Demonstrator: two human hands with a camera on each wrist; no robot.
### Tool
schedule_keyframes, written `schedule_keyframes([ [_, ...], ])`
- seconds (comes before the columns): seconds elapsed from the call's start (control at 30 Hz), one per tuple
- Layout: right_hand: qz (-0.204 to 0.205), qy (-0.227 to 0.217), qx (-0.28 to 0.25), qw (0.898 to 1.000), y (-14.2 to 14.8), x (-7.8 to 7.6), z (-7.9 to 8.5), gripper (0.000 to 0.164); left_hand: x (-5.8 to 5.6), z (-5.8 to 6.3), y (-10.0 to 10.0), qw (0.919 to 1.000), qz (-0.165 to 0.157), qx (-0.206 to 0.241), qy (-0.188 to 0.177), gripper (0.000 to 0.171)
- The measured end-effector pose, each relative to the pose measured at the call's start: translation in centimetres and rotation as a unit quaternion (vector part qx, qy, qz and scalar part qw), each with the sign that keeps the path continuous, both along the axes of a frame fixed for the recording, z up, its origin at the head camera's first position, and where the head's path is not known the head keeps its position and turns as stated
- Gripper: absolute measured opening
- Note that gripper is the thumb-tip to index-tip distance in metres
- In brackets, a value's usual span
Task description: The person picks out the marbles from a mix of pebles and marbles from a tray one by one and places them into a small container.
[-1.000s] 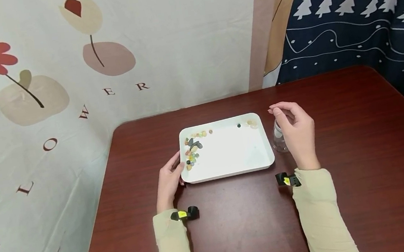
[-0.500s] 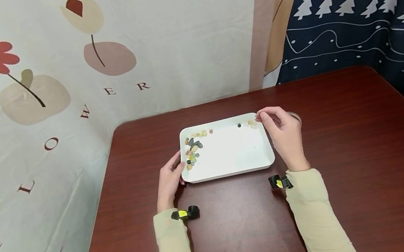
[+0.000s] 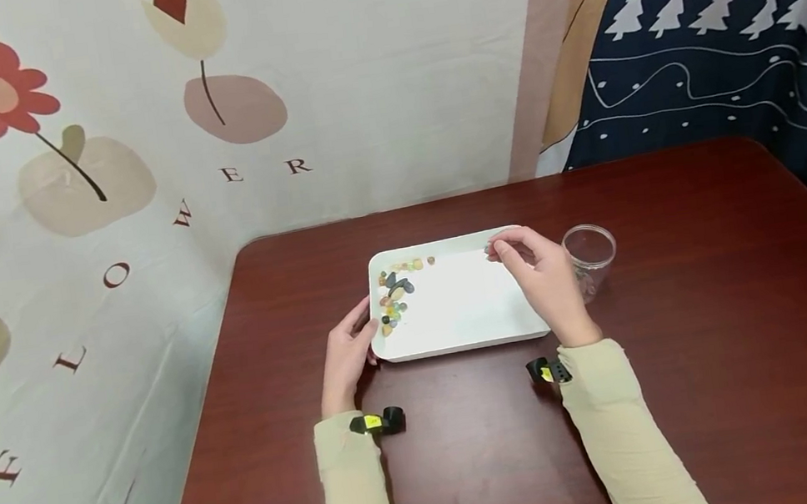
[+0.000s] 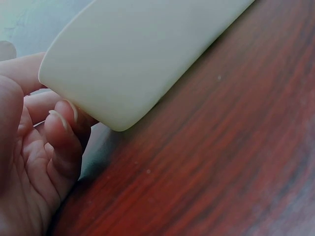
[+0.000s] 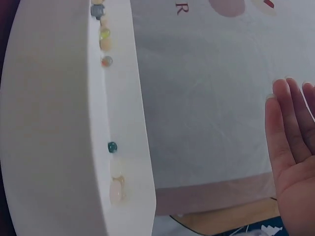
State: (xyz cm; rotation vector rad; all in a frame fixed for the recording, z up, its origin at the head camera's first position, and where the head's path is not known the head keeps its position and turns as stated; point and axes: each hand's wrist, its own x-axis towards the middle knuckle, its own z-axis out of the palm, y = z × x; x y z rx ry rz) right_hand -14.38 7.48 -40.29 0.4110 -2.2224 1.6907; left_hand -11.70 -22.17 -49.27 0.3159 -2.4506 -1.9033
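My left hand (image 3: 347,358) grips the left edge of a shallow white tray (image 3: 468,348), thumb at the rim. In the left wrist view its fingers (image 4: 64,128) curl under the tray's corner. Over the tray's far right part is my right hand (image 3: 546,281), fingertips close to a dark green marble (image 3: 488,249). The right wrist view shows its fingers (image 5: 288,118) extended, apart from that marble (image 5: 112,147), which lies by the tray wall with pale stones (image 5: 116,189). Dark pebbles (image 3: 400,285) and several coloured marbles and stones line the tray's left side.
A clear open-topped jar (image 3: 589,250) stands right of the tray, partly behind my right hand. All this rests on a dark red wooden table (image 3: 473,445). A flower-print cloth (image 3: 382,78) hangs behind it, with a navy tree-print cloth (image 3: 715,79) at the right.
My right hand has moved left from above the jar to over the tray, uncovering the jar. My left hand stays on the tray's edge. The head view has shifted slightly.
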Motion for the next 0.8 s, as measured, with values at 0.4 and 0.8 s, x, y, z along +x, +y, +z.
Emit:
schedule_keyframes([
  [0.4,0.033,0.01,0.08,0.996,-1.5,0.0,0.1,0.022,0.0,0.2,0.0,1.0,-0.003,-0.002,0.0,0.038],
  [0.8,0.105,-0.004,0.204,0.973,-2.5,0.1,0.5,0.019,0.1,0.3,0.1,1.0,-0.003,-0.006,0.004,0.04],
])
